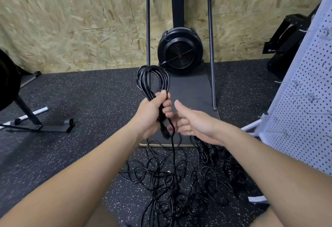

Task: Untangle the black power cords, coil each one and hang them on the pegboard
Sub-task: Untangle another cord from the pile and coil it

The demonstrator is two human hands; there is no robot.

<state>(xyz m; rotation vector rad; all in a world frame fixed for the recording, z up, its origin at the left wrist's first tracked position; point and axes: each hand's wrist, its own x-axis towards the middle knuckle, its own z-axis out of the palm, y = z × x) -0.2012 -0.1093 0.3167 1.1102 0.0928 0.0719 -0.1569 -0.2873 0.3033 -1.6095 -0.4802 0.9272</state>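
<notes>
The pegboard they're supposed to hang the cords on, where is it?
The white pegboard stands at the right edge of the head view, tilted, just right of the tangled cords on the floor.

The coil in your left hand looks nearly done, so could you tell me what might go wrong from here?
The loose tail runs down into the tangled pile and may snag as the right hand pulls it. The left hand has a one-handed grip, so the coil could spring apart.
</notes>
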